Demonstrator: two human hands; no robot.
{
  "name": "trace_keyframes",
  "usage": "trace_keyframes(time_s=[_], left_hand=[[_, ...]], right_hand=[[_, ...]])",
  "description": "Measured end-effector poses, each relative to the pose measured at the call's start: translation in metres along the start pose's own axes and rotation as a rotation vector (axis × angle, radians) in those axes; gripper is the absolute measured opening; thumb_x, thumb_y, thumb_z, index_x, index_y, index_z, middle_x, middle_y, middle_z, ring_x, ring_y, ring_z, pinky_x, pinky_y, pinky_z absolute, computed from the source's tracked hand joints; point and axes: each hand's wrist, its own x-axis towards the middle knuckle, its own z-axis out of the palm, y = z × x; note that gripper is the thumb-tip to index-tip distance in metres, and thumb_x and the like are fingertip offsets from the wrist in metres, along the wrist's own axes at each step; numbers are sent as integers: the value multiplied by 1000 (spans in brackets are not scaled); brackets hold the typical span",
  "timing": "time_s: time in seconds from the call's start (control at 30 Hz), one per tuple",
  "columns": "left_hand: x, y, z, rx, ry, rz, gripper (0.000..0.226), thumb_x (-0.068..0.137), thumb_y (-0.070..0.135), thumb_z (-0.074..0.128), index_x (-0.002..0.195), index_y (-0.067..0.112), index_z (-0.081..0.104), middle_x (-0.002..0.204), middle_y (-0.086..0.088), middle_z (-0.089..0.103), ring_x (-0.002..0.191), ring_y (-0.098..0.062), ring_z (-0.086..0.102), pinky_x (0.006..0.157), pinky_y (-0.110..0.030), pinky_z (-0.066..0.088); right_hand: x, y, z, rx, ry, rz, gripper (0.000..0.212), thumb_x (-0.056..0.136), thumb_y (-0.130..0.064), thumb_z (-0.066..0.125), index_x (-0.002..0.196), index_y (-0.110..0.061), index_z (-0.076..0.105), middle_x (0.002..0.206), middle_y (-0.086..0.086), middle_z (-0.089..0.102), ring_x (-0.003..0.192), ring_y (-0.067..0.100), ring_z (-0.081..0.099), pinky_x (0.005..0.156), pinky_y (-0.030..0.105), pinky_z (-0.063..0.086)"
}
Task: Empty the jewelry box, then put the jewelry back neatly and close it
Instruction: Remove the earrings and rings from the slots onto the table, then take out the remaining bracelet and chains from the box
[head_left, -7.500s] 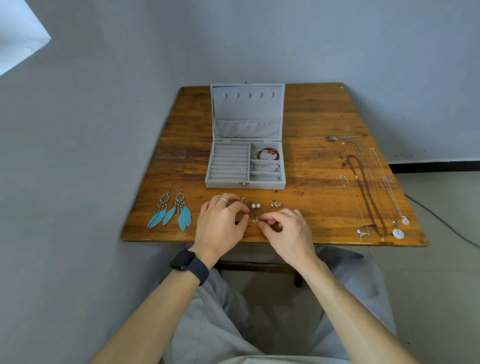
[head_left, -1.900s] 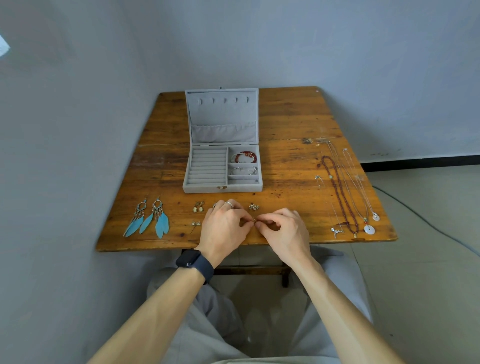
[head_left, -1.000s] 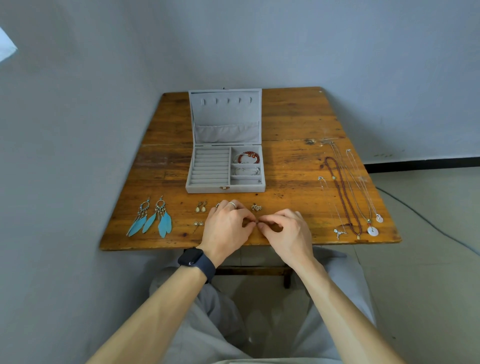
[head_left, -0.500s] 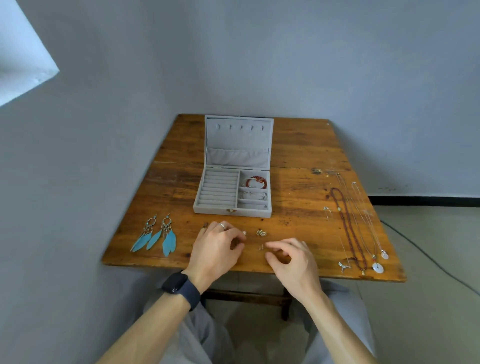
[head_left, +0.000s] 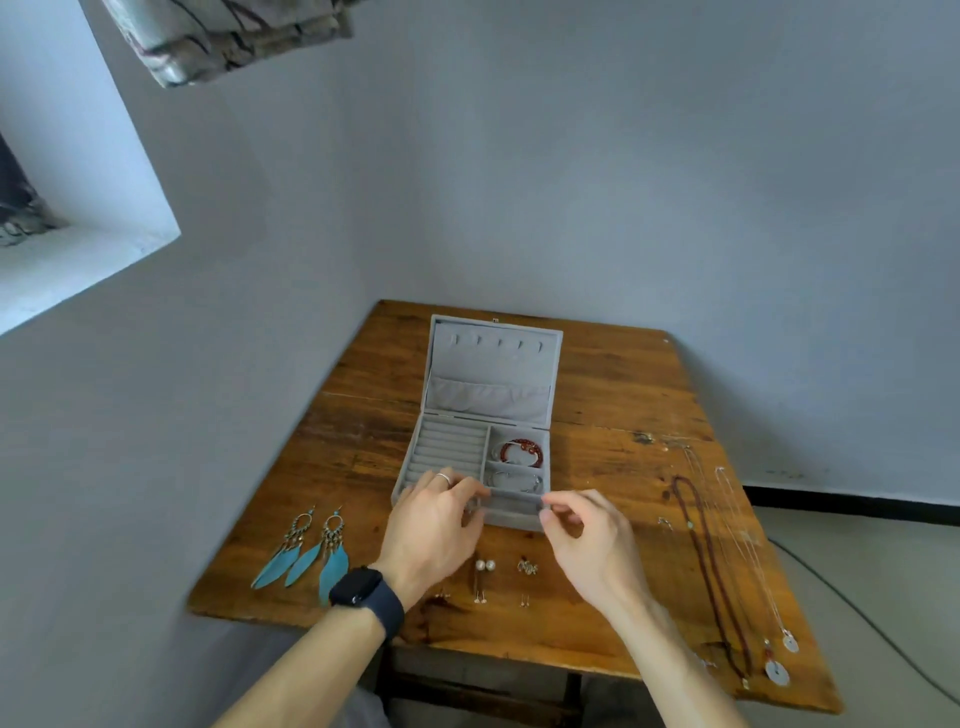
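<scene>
The grey jewelry box (head_left: 447, 441) stands open in the middle of the wooden table (head_left: 613, 395), lid upright. Its right compartments hold a red bracelet (head_left: 519, 451) and a silver bracelet (head_left: 517, 480). My left hand (head_left: 434, 525), with a ring and a black watch, hovers over the box's front left edge with curled fingers; whether they hold anything is unclear. My right hand (head_left: 589, 543) is at the front right corner, thumb and forefinger slightly apart. Pearl drop earrings (head_left: 484, 567), a small silver earring (head_left: 527, 567) and tiny studs (head_left: 524, 600) lie below my hands.
Blue feather earrings (head_left: 306, 556) lie at the table's left front. Several necklaces (head_left: 711, 566), one with a white disc pendant (head_left: 777, 673), stretch along the right side. Grey walls close in left and behind. A cable (head_left: 883, 618) runs on the floor at right.
Both hands have left the small earrings at the table's front and risen to the box's front edge. The camera has tilted up, showing more wall.
</scene>
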Motion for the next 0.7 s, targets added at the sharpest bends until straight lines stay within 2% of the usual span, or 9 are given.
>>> trace_keyframes(time_s=[0.07,0.23,0.37,0.43,0.5,0.57,0.7], left_hand=[[16,-1,5,13,-18,-5,33,98,38,54,130,36,58,128,9,58,119,-13,53,96,-33,50],[53,-12,19,46,-95,-43,44,101,40,45,144,32,44,148,6,47,136,-18,41,111,-36,40],[67,-34,30,70,-156,-83,53,105,44,32,155,26,30,163,2,26,151,-17,16,124,-36,14],[68,-43,35,115,-178,-81,58,105,47,22,158,24,23,166,1,18,153,-16,9,123,-31,2],[66,-46,38,148,-170,-82,70,97,54,4,158,24,21,166,1,16,154,-16,8,120,-29,-5],[64,-46,41,170,-156,-74,82,88,55,-7,159,25,20,167,0,15,154,-16,8,119,-29,-7],[63,-45,44,187,-139,-78,82,88,53,-11,159,25,17,167,0,13,154,-15,6,124,-33,-6]], right_hand=[[22,2,2,-66,-21,-9,22,93,-32,66,114,-29,71,104,-17,61,97,4,59,82,18,47],[71,5,10,-231,-68,-30,23,95,-38,60,115,-32,69,104,-13,62,99,9,56,76,22,48],[101,2,19,-310,-92,-56,25,97,-37,56,118,-31,69,109,-8,62,103,14,56,84,29,51],[113,3,23,-353,-89,-61,26,97,-38,56,118,-31,69,108,-7,63,104,16,55,82,30,52],[123,3,26,-415,-101,-68,27,97,-38,56,118,-31,69,110,-5,63,106,18,54,82,32,52],[130,1,29,-494,-135,-67,26,96,-39,57,117,-31,69,113,-4,62,108,19,53,82,32,51],[138,-1,36,-555,-208,-36,24,96,-40,58,114,-30,70,116,-3,59,113,20,50,84,33,50]])
